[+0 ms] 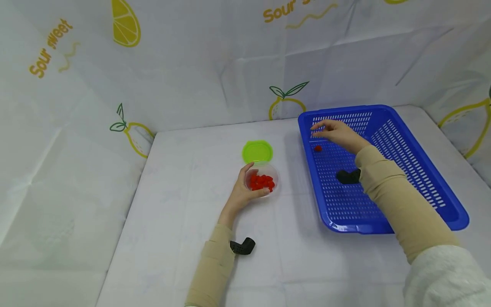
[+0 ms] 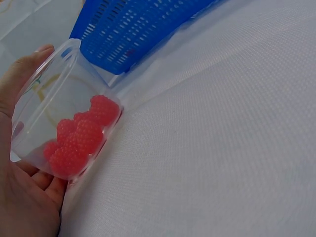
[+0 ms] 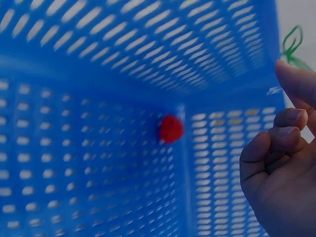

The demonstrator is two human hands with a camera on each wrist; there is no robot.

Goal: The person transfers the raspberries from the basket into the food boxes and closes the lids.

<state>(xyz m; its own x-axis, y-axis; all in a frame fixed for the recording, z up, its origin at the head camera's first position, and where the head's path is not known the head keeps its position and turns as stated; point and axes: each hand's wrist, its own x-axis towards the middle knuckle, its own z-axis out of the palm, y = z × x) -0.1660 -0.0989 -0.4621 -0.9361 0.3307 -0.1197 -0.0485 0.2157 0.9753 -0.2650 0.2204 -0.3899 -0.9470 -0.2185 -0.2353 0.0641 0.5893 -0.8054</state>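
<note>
My left hand (image 1: 242, 192) grips a small clear plastic cup (image 1: 274, 173), thumb on one side and fingers round the other. Several red raspberries (image 2: 81, 140) lie at the bottom of the cup, which stands on the table. Behind the cup is its green lid (image 1: 258, 152), lying flat. My right hand (image 1: 340, 135) hovers over the left side of a blue plastic basket (image 1: 356, 228). Its fingers are bent, and nothing shows between them. One red raspberry (image 3: 171, 129) rests on the basket floor by the wall, below and apart from this hand.
White cloth (image 1: 184, 204) covers the table, and a lemon-print sheet (image 1: 192, 76) rises behind it. The basket's slotted walls stand up around its floor. Black camera mounts (image 1: 243, 246) stick out from both sleeved wrists.
</note>
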